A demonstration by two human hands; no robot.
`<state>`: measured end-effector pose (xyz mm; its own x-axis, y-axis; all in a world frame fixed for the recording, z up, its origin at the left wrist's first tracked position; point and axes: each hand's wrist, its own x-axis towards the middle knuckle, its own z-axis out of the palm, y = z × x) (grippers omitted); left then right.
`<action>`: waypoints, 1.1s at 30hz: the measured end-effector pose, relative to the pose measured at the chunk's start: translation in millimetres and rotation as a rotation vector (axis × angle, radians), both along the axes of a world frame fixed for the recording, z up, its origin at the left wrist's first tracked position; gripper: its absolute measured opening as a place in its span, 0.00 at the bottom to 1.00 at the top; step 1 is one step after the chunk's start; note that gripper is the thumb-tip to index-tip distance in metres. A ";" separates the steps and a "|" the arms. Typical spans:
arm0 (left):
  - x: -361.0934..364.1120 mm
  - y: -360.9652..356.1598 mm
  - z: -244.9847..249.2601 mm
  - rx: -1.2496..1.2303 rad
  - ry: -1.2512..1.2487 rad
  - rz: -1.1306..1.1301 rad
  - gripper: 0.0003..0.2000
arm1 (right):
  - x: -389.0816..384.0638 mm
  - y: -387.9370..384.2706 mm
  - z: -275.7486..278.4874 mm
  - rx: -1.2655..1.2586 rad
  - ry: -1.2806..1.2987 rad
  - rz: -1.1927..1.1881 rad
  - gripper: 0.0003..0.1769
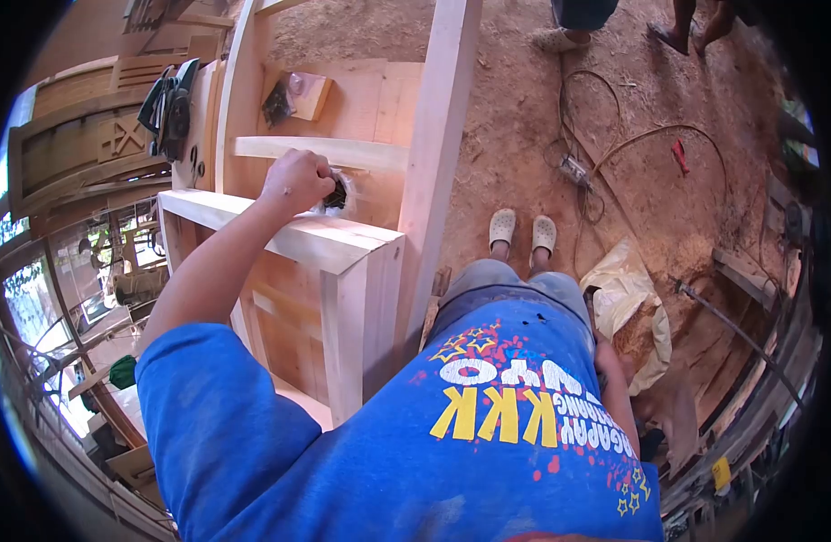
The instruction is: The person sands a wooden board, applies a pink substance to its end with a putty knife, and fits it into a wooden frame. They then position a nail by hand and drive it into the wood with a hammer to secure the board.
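My left hand (298,179) is closed, fingers curled, above a wooden frame; what it holds, if anything, is hidden. Just beside it, an open plastic bag (339,193) with dark contents sits on the wooden panel (375,200). Under my left forearm runs a thick pale beam (294,237) that meets an upright post. A thinner crosspiece (361,154) lies behind my fingers. On the right, my right hand (676,417) is a motion-blurred shape low beside my body, near a pale sack (625,282); its fingers cannot be made out.
A wood block (312,96) lies on the panel's far part. A dark power tool (170,110) rests at the left. Cables (614,149) and a red object (680,156) lie on the dirt floor. Two other people's feet (560,40) show at the top. A metal bar (741,331) slants at right.
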<state>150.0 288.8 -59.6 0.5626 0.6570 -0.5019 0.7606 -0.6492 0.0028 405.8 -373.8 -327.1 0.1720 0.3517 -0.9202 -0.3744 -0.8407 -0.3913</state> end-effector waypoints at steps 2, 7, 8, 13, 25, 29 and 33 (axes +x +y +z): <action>1.5 -0.4 9.5 -0.049 -0.018 0.019 0.10 | 6.6 4.0 0.3 0.034 -0.048 0.107 0.34; -4.0 7.9 19.7 -0.262 -0.009 0.148 0.08 | 24.1 16.3 -11.5 0.033 -0.085 0.212 0.40; -7.5 10.9 16.9 -0.262 -0.037 0.133 0.07 | 26.3 18.1 -8.7 0.016 -0.077 0.209 0.41; -10.2 12.4 15.6 -0.326 -0.041 0.228 0.07 | 45.4 31.4 2.0 -0.059 -0.148 0.359 0.43; -16.7 -47.6 109.6 -0.338 -1.004 0.686 0.07 | 107.0 21.2 -37.9 -0.058 -0.212 0.649 0.38; -56.7 -134.5 142.2 -0.245 -1.129 0.819 0.10 | 137.2 53.1 -41.2 -0.089 -0.087 0.729 0.43; -113.4 -240.9 131.7 -0.011 -1.170 1.037 0.11 | 169.3 98.7 -40.3 -0.109 -0.102 0.950 0.35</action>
